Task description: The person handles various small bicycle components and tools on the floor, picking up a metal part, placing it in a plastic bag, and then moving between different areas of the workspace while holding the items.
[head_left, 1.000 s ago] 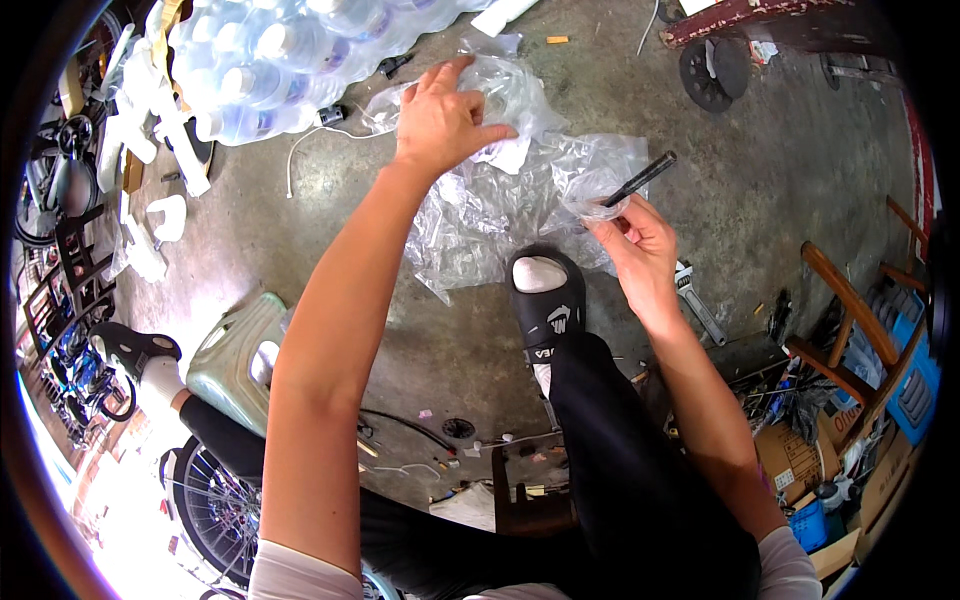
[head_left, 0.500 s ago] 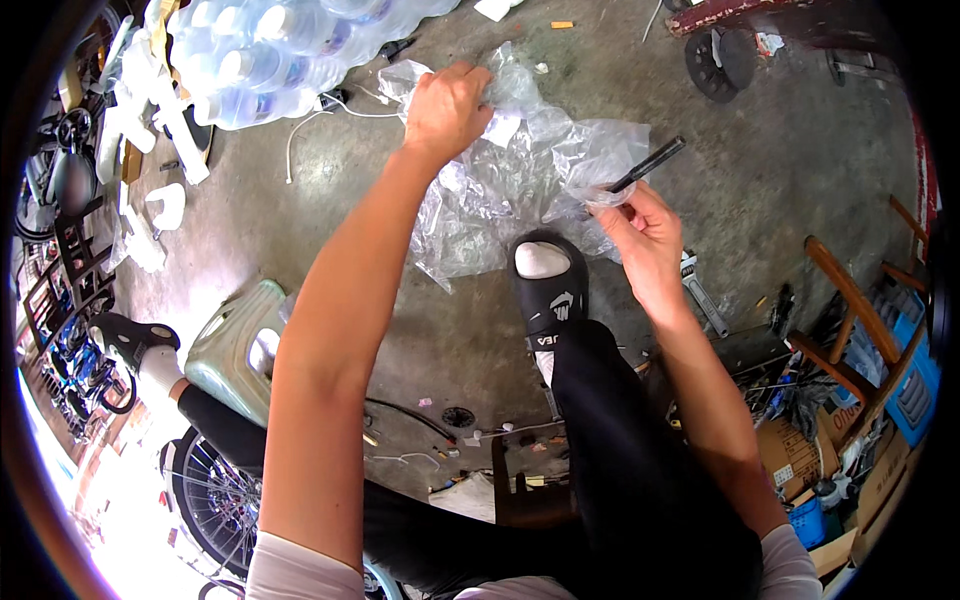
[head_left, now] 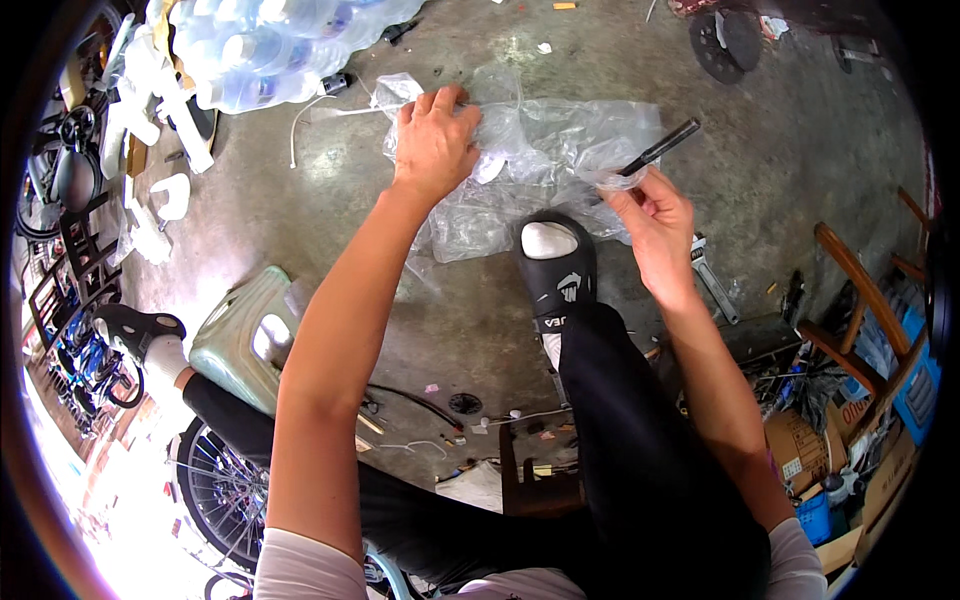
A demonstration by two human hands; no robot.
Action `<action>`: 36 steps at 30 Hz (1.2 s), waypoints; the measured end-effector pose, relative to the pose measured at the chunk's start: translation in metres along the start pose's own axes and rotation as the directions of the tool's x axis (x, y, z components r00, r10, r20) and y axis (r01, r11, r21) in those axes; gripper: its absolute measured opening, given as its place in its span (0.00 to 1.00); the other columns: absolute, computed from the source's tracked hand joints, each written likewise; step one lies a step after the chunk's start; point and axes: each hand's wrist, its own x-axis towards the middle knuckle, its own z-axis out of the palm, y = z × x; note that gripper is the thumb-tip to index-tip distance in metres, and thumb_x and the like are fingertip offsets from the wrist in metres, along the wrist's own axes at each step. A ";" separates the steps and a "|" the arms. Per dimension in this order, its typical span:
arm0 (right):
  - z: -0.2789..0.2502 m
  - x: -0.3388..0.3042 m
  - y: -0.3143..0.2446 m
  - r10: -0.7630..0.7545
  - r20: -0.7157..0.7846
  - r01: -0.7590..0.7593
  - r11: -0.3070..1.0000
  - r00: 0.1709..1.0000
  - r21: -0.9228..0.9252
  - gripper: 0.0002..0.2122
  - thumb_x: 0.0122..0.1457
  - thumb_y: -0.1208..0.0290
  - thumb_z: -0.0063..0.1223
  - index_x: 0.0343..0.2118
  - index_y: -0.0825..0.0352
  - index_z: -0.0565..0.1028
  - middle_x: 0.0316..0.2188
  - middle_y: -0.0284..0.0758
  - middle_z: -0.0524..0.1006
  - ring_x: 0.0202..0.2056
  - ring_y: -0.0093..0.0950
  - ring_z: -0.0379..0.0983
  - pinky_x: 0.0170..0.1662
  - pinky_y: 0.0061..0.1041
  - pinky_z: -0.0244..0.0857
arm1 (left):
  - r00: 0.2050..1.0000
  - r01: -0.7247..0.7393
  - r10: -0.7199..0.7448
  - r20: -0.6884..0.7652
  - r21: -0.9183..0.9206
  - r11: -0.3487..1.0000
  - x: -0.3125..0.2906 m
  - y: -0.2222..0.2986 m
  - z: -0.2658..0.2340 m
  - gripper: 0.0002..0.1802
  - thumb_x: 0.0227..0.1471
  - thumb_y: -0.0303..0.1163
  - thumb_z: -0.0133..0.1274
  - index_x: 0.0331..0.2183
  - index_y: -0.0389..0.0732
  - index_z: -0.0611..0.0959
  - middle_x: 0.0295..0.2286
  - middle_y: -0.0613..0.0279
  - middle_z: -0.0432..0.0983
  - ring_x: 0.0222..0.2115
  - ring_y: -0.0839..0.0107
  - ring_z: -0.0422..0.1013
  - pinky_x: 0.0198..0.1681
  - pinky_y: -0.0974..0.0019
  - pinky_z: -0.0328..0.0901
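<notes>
A crumpled clear plastic bag (head_left: 530, 150) lies spread on the concrete floor ahead of my feet. My left hand (head_left: 435, 140) is on its left part, the fingers curled over the film; the fingertips are partly hidden. At the bag's right end, my right hand (head_left: 655, 225) pinches a slim black rod (head_left: 662, 146) along with a fold of the film. The rod slants up and to the right, and its lower end is hidden by film and fingers. My black slide sandal (head_left: 557, 270) stands by the bag's near edge.
Shrink-wrapped water bottles (head_left: 290, 50) stand at the far left, near white foam pieces (head_left: 175, 195). A pale green plastic stool (head_left: 240, 340) is beside my left leg. An adjustable wrench (head_left: 713, 280) lies right of my right forearm. Wooden bars (head_left: 860, 290) and cardboard boxes (head_left: 800, 450) crowd the right.
My left hand has shifted slightly down and left, its fingers more spread. The bag looks flatter and more stretched toward the right. My right hand still grips the rod, and the view has shifted slightly.
</notes>
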 end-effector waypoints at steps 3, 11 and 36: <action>-0.006 -0.002 0.004 0.005 0.031 -0.004 0.999 1.000 -0.035 0.09 0.58 0.84 0.60 0.42 0.73 0.81 0.38 0.27 0.76 0.39 0.15 0.69 0.44 0.17 0.62 | 0.988 0.056 -0.052 0.147 -0.021 0.998 0.000 0.006 0.003 0.18 0.41 0.30 0.63 0.39 0.47 0.81 0.40 0.61 0.76 0.42 0.57 0.73 0.51 0.49 0.63; -0.001 -0.004 -0.011 -0.049 -0.044 0.049 0.999 0.998 -0.002 0.05 0.57 0.81 0.63 0.36 0.71 0.81 0.27 0.24 0.70 0.28 0.13 0.62 0.32 0.17 0.56 | 0.976 0.050 -0.092 -0.197 -0.210 0.976 0.004 -0.008 -0.049 0.19 0.38 0.23 0.64 0.36 0.40 0.77 0.35 0.53 0.76 0.37 0.48 0.72 0.42 0.50 0.69; -0.024 -0.001 -0.005 0.025 -0.219 0.002 0.993 0.975 0.119 0.08 0.60 0.80 0.61 0.42 0.69 0.82 0.36 0.23 0.76 0.36 0.13 0.67 0.42 0.16 0.60 | 0.997 0.061 -0.059 -0.042 0.050 0.997 -0.131 -0.009 -0.014 0.30 0.35 0.26 0.61 0.46 0.39 0.77 0.48 0.52 0.73 0.42 0.51 0.71 0.45 0.52 0.65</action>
